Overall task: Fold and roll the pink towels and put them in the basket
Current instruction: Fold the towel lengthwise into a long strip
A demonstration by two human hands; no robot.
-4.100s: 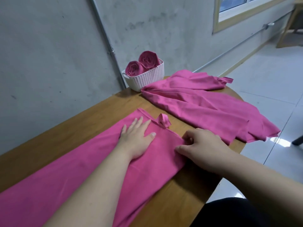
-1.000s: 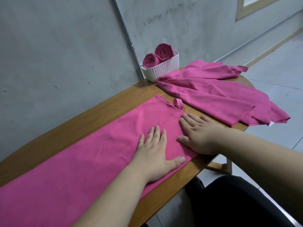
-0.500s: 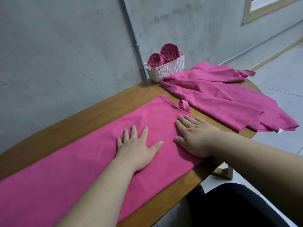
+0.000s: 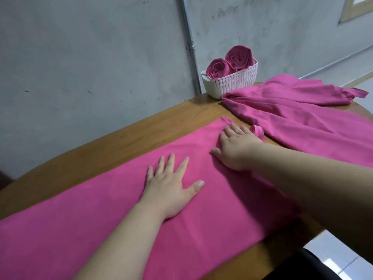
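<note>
The left hand [image 4: 169,186] lies flat on the towel [image 4: 101,219], fingers straight and spread, gripping nothing. The right hand [image 4: 236,148], just beyond it and to its right, presses flat too, fingers straight and holding nothing, near the towel's far end. The towel is a long folded strip on the table [image 4: 141,130], running under both palms and away past the left wrist. A small loop [image 4: 257,132] stands up just right of the right hand's fingers. Further right lies a loose pink heap [image 4: 292,110]. Beyond both hands is the basket [image 4: 232,83], with two rolls [image 4: 218,68] standing in it.

The step in hand looks like smoothing the folded strip before rolling. The next move probably calls for both hands to pinch one short end, curl it tightly and roll along the strip with the edges kept level, so that the roll does not cone.
</note>
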